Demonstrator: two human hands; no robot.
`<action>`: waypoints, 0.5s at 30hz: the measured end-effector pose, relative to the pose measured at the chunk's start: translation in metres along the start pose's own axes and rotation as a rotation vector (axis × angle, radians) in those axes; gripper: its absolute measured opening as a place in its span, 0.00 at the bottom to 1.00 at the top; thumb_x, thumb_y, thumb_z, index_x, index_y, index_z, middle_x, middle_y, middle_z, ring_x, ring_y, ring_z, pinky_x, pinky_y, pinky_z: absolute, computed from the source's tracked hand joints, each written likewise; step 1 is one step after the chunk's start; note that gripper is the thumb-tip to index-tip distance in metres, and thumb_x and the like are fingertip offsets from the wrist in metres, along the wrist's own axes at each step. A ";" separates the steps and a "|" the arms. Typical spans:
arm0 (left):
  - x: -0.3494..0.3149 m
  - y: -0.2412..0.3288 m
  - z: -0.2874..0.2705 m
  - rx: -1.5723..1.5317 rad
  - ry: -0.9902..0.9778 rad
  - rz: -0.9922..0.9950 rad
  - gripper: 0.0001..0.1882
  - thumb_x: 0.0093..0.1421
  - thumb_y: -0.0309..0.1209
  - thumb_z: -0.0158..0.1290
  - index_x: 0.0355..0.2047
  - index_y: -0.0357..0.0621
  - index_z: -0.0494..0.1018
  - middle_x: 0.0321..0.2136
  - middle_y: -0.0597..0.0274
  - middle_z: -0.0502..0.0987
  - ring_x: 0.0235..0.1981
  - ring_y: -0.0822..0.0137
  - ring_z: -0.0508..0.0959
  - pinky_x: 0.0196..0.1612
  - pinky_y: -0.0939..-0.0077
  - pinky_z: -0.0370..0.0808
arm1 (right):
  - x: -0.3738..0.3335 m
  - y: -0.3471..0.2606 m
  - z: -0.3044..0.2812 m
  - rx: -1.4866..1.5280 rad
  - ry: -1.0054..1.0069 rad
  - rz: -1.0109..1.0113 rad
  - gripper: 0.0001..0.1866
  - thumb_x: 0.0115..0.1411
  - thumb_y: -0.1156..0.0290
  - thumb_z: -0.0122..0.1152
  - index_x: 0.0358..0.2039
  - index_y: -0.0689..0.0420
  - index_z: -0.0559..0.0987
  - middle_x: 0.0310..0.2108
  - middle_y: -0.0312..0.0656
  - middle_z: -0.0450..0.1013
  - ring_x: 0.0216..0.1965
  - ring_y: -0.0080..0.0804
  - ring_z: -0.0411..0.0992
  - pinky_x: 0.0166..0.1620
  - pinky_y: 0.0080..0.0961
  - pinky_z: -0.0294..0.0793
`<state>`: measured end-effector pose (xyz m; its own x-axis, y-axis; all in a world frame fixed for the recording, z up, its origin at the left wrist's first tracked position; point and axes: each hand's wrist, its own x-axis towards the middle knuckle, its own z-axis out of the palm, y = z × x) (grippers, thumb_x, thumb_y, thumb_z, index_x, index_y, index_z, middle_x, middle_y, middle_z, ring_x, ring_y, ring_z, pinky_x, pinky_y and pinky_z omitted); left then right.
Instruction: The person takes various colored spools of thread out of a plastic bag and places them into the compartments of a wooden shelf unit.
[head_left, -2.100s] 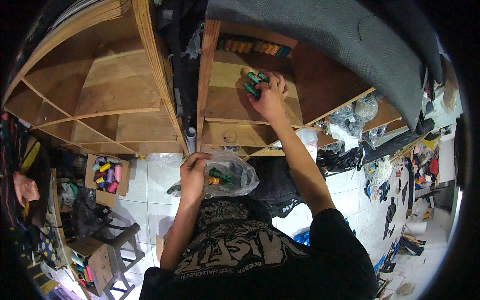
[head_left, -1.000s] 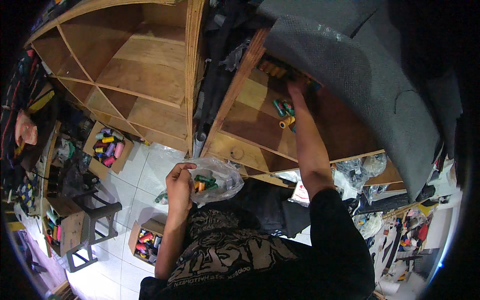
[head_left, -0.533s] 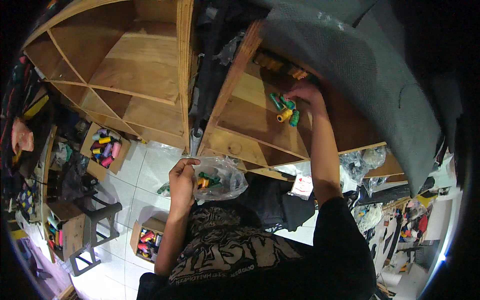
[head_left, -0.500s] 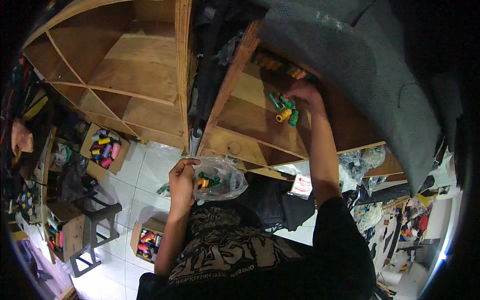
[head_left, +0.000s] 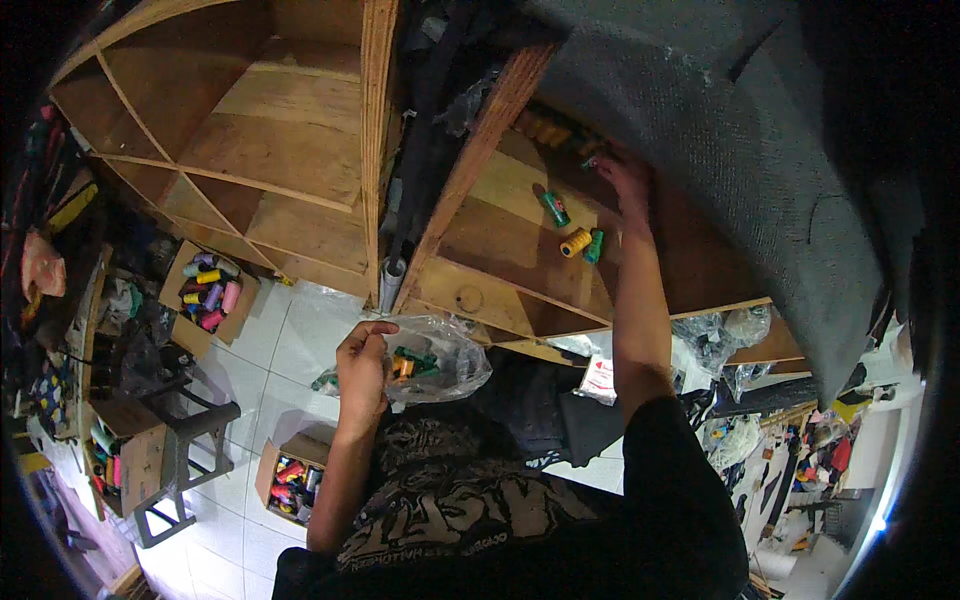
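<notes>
My left hand [head_left: 363,362] grips the rim of a clear plastic bag [head_left: 455,362], closed around the film. Inside the bag lie several green thread spools and an orange-yellow one [head_left: 403,367]. My right hand [head_left: 624,180] reaches deep into the wooden shelf compartment [head_left: 480,240], its fingers pinching a small green spool [head_left: 590,162] beside a row of orange spools [head_left: 545,128] at the back. On the compartment's board, nearer to me, lie a green spool [head_left: 555,208], a yellow spool [head_left: 575,243] and another green spool [head_left: 594,246].
Grey mesh fabric [head_left: 700,130] hangs over the shelf's right side. Another wooden shelf unit [head_left: 290,130] stands left. Cardboard boxes of coloured spools [head_left: 235,310] [head_left: 270,470] sit below, near a dark stool [head_left: 200,425]. Plastic wrap [head_left: 745,325] bulges under the right compartment.
My right hand has moved farther back and up toward the orange row, and one green spool has left the loose group on the board. My left hand stays with the bag.
</notes>
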<state>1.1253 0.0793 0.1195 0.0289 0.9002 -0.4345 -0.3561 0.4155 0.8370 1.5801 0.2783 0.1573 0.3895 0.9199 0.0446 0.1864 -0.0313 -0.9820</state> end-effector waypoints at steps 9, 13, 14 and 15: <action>0.002 -0.004 -0.005 -0.005 0.039 0.016 0.09 0.54 0.24 0.41 0.29 0.37 0.73 0.11 0.75 0.60 0.09 0.83 0.55 0.13 0.84 0.49 | 0.020 0.017 0.037 -0.272 0.295 -0.092 0.21 0.47 0.80 0.63 0.45 0.60 0.74 0.40 0.46 0.73 0.34 0.32 0.73 0.35 0.23 0.77; 0.000 -0.001 -0.005 -0.005 0.051 0.015 0.09 0.54 0.24 0.41 0.29 0.36 0.72 0.11 0.75 0.59 0.09 0.83 0.55 0.13 0.84 0.49 | 0.041 0.035 0.019 -0.229 0.281 -0.056 0.21 0.46 0.80 0.62 0.44 0.61 0.74 0.39 0.45 0.74 0.32 0.34 0.74 0.33 0.24 0.77; 0.001 -0.003 -0.007 -0.020 0.053 0.033 0.09 0.54 0.24 0.41 0.29 0.36 0.72 0.11 0.75 0.59 0.09 0.83 0.54 0.13 0.84 0.49 | 0.040 0.032 0.025 -0.232 0.244 0.010 0.22 0.47 0.80 0.62 0.45 0.61 0.73 0.38 0.45 0.74 0.31 0.34 0.74 0.32 0.24 0.77; 0.001 -0.005 -0.009 -0.035 0.053 0.052 0.09 0.54 0.24 0.41 0.30 0.36 0.72 0.11 0.75 0.59 0.09 0.83 0.54 0.12 0.84 0.49 | 0.037 0.030 0.030 -0.231 0.237 0.011 0.22 0.47 0.80 0.62 0.45 0.61 0.73 0.38 0.45 0.74 0.31 0.34 0.74 0.32 0.24 0.77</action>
<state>1.1185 0.0772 0.1120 -0.0398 0.9117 -0.4089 -0.3883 0.3630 0.8471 1.5729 0.3230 0.1242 0.5866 0.8034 0.1023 0.3702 -0.1536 -0.9161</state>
